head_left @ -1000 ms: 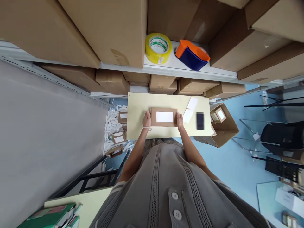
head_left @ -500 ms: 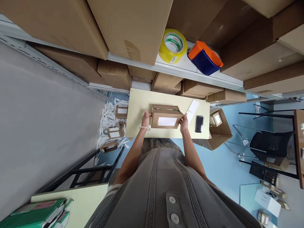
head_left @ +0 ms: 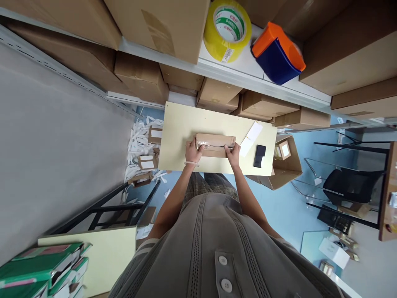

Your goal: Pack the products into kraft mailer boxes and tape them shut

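The left end of a brown cardboard box (head_left: 215, 140) was pinched between thumb and curled fingers by the left hand (head_left: 194, 153); its right end was gripped likewise by the right hand (head_left: 233, 155). Between both sets of fingers a long, narrow face was shown, glossy near the left thumb and crossed lengthwise by a dark line. The box was held over or on a pale table (head_left: 182, 118); which could not be told. Well left of the fingers, small boxes (head_left: 146, 162) were strewn among white scraps (head_left: 133, 138). Beyond the fingers, the far side was blocked by a shelf (head_left: 248, 75) where a yellow tape roll (head_left: 213, 35) was set. Just right of the right fingers a white slip (head_left: 252, 136) was laid, then a dark phone (head_left: 259, 156); farther right, an open carton (head_left: 289, 169).
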Motion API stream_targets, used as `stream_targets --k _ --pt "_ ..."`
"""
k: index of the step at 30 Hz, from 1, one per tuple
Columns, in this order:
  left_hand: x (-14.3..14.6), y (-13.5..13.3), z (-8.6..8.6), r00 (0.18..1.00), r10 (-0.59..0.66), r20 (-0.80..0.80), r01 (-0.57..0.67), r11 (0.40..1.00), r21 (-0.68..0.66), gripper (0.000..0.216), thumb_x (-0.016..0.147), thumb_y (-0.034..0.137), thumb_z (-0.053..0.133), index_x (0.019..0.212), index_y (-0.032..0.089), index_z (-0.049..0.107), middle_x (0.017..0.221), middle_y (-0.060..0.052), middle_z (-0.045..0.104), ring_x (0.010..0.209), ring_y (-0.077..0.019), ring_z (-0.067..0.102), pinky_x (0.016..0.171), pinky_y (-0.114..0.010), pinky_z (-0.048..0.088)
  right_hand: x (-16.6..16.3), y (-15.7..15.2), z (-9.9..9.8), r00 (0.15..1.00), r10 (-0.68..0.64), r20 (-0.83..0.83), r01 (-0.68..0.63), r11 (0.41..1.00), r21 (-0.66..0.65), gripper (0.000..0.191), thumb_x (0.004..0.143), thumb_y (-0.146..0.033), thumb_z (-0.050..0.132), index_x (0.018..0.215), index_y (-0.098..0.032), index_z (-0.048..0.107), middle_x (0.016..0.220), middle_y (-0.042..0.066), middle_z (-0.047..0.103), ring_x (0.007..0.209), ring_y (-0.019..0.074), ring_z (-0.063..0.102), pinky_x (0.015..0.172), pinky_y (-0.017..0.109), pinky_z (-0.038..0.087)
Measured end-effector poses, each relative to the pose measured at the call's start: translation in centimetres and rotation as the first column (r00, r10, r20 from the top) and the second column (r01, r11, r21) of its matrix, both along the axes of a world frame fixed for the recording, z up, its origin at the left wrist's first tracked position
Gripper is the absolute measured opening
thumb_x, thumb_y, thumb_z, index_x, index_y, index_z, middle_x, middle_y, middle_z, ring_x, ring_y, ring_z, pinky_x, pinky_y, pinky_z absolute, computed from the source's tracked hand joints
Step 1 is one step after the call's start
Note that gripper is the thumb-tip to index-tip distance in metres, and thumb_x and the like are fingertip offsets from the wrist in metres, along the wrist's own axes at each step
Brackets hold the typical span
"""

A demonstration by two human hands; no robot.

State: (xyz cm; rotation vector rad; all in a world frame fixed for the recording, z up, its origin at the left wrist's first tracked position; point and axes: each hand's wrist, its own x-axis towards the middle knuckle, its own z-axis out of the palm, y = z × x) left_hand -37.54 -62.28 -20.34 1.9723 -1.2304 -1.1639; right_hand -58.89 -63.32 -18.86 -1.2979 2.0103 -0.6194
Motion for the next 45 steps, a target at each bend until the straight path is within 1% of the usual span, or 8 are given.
stream_targets --k 8,12,16,21,25,30,38,45 --pt "-0.7 -0.1 -0.6 0.995 0.096 -0.009 -0.097 0.995 -0.026 0.051 0.083 0.039 0.062 0.129 0.017 0.056 0.109 -0.013 0.056 0.114 -0.0299 0.054 0.102 -0.04 0.043 -1.1 -0.4 -1.2 0.993 0.113 -0.016 -0.113 0.992 -0.046 0.047 0.086 -0.056 0.054 0.118 -0.022 0.047 0.114 0.01 0.047 0.113 0.0246 0.05 0.096 0.04 0.044" --pt "-2.5 1.0 0.9 0.954 0.266 0.14 -0.242 0.956 -0.168 0.06 0.086 0.04 0.058 0.138 0.011 0.045 0.128 -0.02 0.048 0.126 -0.0307 0.048 0.107 -0.042 0.039 -4.2 -0.6 -2.5 0.973 0.222 0.067 -0.219 0.974 -0.053 0.048 0.097 -0.055 0.031 0.124 -0.02 0.05 0.12 0.013 0.053 0.114 0.0219 0.054 0.098 0.038 0.044" --pt "-7.9 2.0 3.9 0.893 0.347 0.286 -0.212 0.886 -0.412 0.047 0.094 0.034 0.046 0.137 0.013 0.044 0.14 -0.02 0.041 0.141 -0.0281 0.032 0.118 -0.045 0.025 -9.5 -1.1 -4.4 0.956 0.25 -0.153 -0.248 0.968 0.032 0.055 0.097 -0.05 0.032 0.138 -0.015 0.044 0.135 0.019 0.05 0.125 0.0275 0.049 0.102 0.043 0.042" --pt "-17.8 2.7 4.8 0.958 0.059 0.28 0.081 0.883 -0.463 0.034 0.097 0.025 0.037 0.126 0.017 0.054 0.132 -0.015 0.053 0.138 -0.0238 0.04 0.12 -0.045 0.023 -15.6 -2.0 -6.8 0.78 0.461 -0.424 -0.401 0.888 0.228 0.07 0.093 -0.043 0.047 0.152 -0.012 0.025 0.158 0.016 0.025 0.148 0.0272 0.018 0.118 0.045 0.018" --pt "-24.7 3.7 3.5 0.95 -0.187 0.252 0.283 0.858 -0.429 0.036 0.095 0.017 0.035 0.126 0.017 0.052 0.13 -0.014 0.056 0.138 -0.0224 0.041 0.12 -0.047 0.027 -18.3 -2.4 -7.9 0.669 0.599 -0.439 -0.517 0.8 0.303 0.073 0.092 -0.039 0.049 0.155 -0.017 0.02 0.162 0.011 0.017 0.149 0.0244 0.013 0.119 0.046 0.011" --pt "-28.1 4.7 1.0 0.924 -0.318 0.211 0.372 0.875 -0.31 0.039 0.089 0.011 0.041 0.125 0.018 0.05 0.131 -0.013 0.053 0.136 -0.0235 0.043 0.116 -0.046 0.034 -19.2 -2.5 -8.4 0.676 0.593 -0.437 -0.536 0.803 0.261 0.062 0.095 -0.034 0.047 0.153 -0.023 0.028 0.16 0.007 0.022 0.148 0.0209 0.02 0.119 0.044 0.014" --pt "-28.0 -1.8 -5.3 0.99 -0.121 0.065 0.125 0.991 -0.055 0.042 0.077 0.004 0.05 0.116 0.017 0.056 0.125 -0.013 0.058 0.123 -0.0255 0.053 0.112 -0.043 0.039 -19.1 -2.9 -8.4 0.736 0.567 -0.371 -0.528 0.823 0.211 0.059 0.093 -0.022 0.049 0.15 -0.02 0.033 0.156 0.008 0.033 0.144 0.0227 0.03 0.118 0.045 0.018" --pt "-29.6 -8.5 -9.5 0.998 0.033 0.048 -0.041 0.983 0.179 0.035 0.075 0.002 0.055 0.109 0.011 0.06 0.118 -0.015 0.063 0.111 -0.0235 0.061 0.102 -0.035 0.045 -21.2 -8.0 -7.3 0.802 0.506 -0.318 -0.5 0.859 0.108 0.05 0.093 -0.015 0.042 0.143 -0.019 0.041 0.139 0.014 0.051 0.126 0.0269 0.047 0.106 0.045 0.033"
